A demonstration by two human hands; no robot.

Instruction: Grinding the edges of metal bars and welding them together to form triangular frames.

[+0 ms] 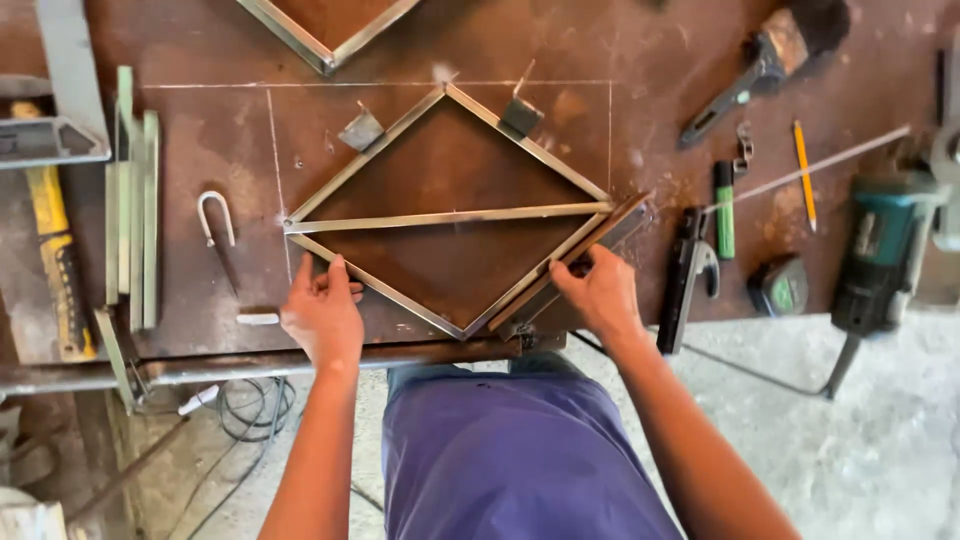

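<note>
A purple-clad lap [515, 455] fills the bottom of the view, with both forearms reaching up to a rusty brown steel desk [640, 50]. The left hand [322, 312] lies flat, fingers spread, pressing on the lower-left bar of a diamond-shaped frame of thin grey metal bars [450, 215], which lies flat at the middle of the desk with a crossbar running left to right. The right hand [598, 292] grips a rusty flat angle bar [575, 265] set against the frame's lower-right side. Right of it lie a black clamp [688, 275], a green marker [724, 208], a yellow pencil [805, 172], a paintbrush [770, 60] and a teal angle grinder [880, 255].
</note>
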